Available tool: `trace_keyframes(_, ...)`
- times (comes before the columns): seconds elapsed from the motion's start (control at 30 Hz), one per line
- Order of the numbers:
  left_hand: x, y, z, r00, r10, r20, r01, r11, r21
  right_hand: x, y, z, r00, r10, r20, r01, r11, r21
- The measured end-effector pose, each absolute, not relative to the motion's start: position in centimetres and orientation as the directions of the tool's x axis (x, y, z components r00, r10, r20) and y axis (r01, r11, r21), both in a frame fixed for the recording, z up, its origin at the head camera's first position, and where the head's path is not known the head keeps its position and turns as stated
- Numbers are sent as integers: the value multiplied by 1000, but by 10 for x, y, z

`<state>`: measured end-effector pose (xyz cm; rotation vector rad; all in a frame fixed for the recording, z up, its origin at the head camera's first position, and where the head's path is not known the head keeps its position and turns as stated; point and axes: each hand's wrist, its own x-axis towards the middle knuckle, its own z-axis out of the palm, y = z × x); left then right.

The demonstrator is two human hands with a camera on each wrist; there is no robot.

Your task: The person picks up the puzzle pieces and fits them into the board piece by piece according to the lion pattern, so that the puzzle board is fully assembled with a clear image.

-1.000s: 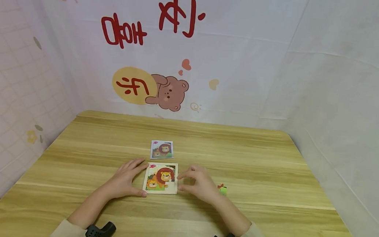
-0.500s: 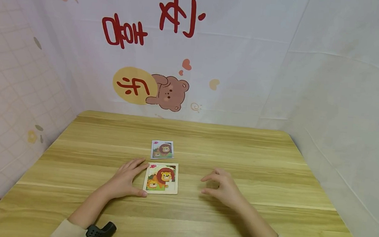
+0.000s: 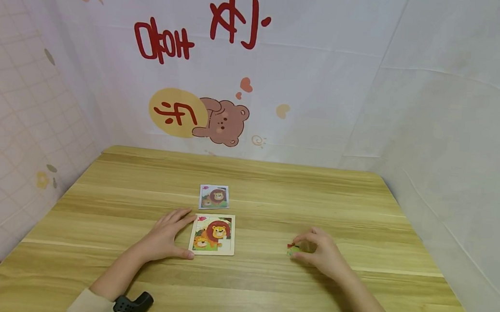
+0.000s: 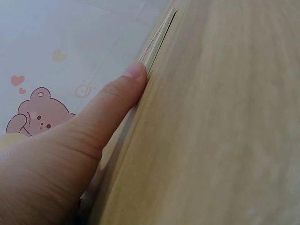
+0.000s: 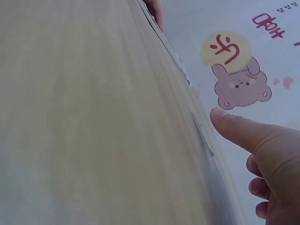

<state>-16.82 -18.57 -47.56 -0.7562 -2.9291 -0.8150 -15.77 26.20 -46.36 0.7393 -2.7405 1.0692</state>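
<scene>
A square lion jigsaw puzzle (image 3: 232,242) lies flat on the table, a pale bare patch at its lower right. My left hand (image 3: 162,238) rests at its left side, index fingertip by the upper corner and thumb at the lower one; the left wrist view has the thumb (image 4: 112,96) touching the board's edge. To the right, a small green and red puzzle piece (image 3: 293,249) lies on the table. My right hand (image 3: 325,256) is at that piece, thumb and index finger spread around it. In the right wrist view the thumb (image 5: 239,129) appears apart from the piece (image 5: 202,135).
Behind the puzzle lies a small card (image 3: 214,197) with the same lion picture. The wooden table (image 3: 240,290) ends at a white printed cloth (image 3: 324,84) at the back, and cloth also hangs on both sides.
My right hand has moved from the puzzle's right edge rightward to the loose piece, which it partly covers. The left hand and the puzzle have stayed put.
</scene>
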Motion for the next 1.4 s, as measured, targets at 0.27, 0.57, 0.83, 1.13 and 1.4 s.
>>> trace_keyframes(0.27,-167,-185,-473,-881,453,134,457,745,486,-157,272,-464,-909,-359,210,-411,697,-587)
trace_keyframes(0.57,-167,-185,-473,-881,455,133,457,743,488,-157,275,-468,-908,-372,196,-412,694,-590)
trace_keyframes(0.83,-167,-185,-471,-882,453,133,457,746,484,-158,273,-469,-898,-390,205,-428,660,-617)
trace_keyframes(1.13,-166,-185,-470,-880,454,136,458,741,491,-159,260,-468,-884,-393,252,-460,641,-614)
trace_keyframes(1.4,-166,-185,-470,-880,457,133,459,740,492,-159,241,-463,-878,-400,262,-470,623,-625)
